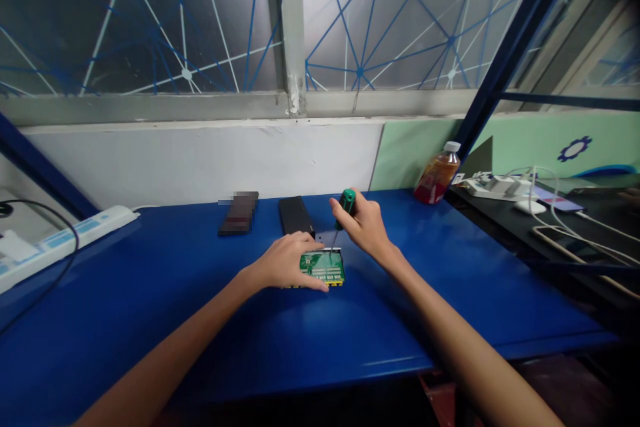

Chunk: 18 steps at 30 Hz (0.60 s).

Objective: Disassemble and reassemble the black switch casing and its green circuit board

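Note:
A green circuit board (329,267) with a row of yellow connectors along its front edge lies on the blue table. My left hand (286,260) covers its left part, thumb along the front edge and fingers over the back, gripping it. In my right hand (369,225) is a screwdriver (347,200) with a green and black handle. Its thin shaft slants down, and the tip meets the back part of the board; what exactly it touches is too small to tell. Just behind the board lies a flat black casing (296,212), partly hidden by my left fingers.
A dark, blurred flat object (240,213) lies at the back left. On the far left is a white power strip (65,243) with a black cable. A drink bottle (438,173) stands at the back right, beside a black table (510,227) with white cables.

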Tool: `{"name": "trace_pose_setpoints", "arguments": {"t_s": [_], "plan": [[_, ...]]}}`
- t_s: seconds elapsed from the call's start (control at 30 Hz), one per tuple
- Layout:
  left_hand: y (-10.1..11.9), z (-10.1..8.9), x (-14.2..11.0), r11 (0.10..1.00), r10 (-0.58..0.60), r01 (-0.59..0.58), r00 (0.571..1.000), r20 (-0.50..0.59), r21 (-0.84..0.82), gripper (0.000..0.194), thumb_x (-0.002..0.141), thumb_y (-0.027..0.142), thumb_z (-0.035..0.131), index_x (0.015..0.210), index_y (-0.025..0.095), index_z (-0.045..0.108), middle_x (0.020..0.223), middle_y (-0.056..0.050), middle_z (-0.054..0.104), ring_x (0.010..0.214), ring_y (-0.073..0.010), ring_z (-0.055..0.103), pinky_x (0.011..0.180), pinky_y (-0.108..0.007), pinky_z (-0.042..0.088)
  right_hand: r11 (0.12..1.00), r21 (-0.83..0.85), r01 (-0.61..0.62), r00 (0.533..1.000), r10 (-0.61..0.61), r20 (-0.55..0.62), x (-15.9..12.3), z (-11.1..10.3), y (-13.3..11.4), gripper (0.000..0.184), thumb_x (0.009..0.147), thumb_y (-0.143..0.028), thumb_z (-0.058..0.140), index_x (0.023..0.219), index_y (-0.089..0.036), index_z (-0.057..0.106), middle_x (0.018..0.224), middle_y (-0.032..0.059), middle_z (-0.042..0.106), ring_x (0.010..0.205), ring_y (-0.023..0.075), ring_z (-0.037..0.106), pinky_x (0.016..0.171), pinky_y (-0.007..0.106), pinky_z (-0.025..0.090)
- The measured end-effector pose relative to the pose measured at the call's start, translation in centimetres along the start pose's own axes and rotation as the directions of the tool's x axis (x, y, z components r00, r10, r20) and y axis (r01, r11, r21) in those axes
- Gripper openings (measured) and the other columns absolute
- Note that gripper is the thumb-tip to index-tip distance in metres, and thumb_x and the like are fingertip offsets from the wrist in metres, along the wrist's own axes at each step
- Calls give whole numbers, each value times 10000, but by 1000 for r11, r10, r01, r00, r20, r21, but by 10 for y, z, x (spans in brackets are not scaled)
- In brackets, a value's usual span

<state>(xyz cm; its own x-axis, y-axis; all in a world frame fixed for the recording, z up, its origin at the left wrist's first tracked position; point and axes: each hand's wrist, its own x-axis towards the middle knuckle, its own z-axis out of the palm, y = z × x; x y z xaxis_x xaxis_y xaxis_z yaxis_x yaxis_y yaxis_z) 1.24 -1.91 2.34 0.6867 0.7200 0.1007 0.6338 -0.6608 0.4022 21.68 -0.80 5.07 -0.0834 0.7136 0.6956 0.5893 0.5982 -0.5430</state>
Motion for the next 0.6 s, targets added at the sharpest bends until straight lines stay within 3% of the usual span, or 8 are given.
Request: {"name": "trace_pose_setpoints", "arguments": {"t_s": [0.6], "plan": [[1,-1,-1,1000,-3,3,1000,3,-30,791,616,729,661,1257,269,610,1146,-116,601,1032,-330,555,842,-405,420,1000,-1,20,1000,-20,8,0,-3,1,324,900,-423,514,699,-230,350,523,-72,348,469,85,306,491,248,288]]}}
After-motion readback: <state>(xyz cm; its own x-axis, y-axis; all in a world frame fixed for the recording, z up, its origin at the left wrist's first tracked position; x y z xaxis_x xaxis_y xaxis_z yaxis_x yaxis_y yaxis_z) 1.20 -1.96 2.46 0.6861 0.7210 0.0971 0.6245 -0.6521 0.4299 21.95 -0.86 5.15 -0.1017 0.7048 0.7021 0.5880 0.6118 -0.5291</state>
